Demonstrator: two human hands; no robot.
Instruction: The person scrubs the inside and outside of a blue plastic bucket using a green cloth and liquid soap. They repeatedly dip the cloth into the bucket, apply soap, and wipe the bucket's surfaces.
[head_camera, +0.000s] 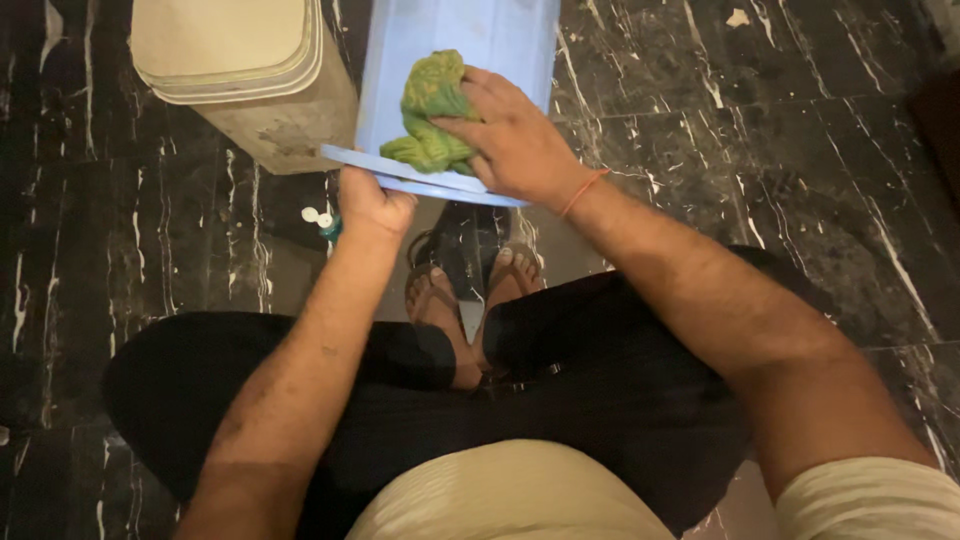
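Observation:
A light blue plastic bucket (480, 40) is tilted toward me, its rim near my knees. My left hand (370, 205) grips the bucket's rim from below at the left. My right hand (515, 140) presses a crumpled green cloth (432, 110) against the bucket's outer wall. An orange thread band circles my right wrist. I am squatting, and my feet in sandals (470, 300) show between my knees on the floor.
A beige lidded bin (240, 70) stands at the upper left beside the bucket. A small bottle with a white cap (322, 222) lies on the black marble floor (780, 130) under the bucket's rim. My dark trousers fill the lower middle.

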